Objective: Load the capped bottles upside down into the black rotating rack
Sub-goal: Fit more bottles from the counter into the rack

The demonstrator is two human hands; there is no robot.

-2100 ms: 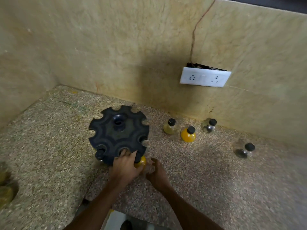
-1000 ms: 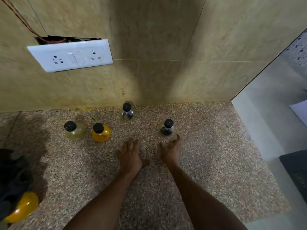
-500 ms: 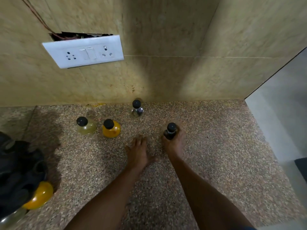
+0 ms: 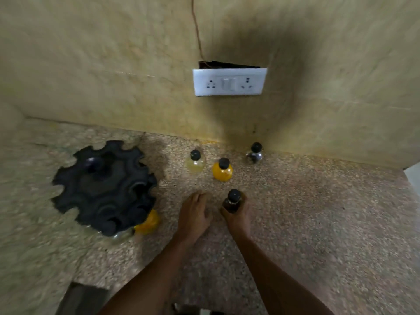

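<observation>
- The right hand (image 4: 236,214) grasps a dark capped bottle (image 4: 232,202) round its body, black cap up; whether it has left the table (image 4: 318,212) or rests on it I cannot tell. Gripping low on the body leaves the cap end free, which should suit turning it over for the rack.
- The left hand (image 4: 194,212) holds nothing, palm down and fingers relaxed over the table, just beside the right one and on the rack's side, probably ready to steady or turn the rack.
- The black rotating rack (image 4: 104,187) stands well to the left of the hands. Its notched rim has several slots showing bare; at its near edge an orange bottle (image 4: 147,222) and what looks like a clear one (image 4: 121,235) hang below the top plate, so the loading seems partly done.
- Three bottles stand upright near the wall, caps up: a pale yellow bottle (image 4: 195,161), an orange-filled bottle (image 4: 222,169) and a clear bottle (image 4: 255,153) nearest the wall. They wait within reach.
- A white socket plate (image 4: 229,82) sits on the wall above.
- The view is blurred, so fine detail of the grip is uncertain.
</observation>
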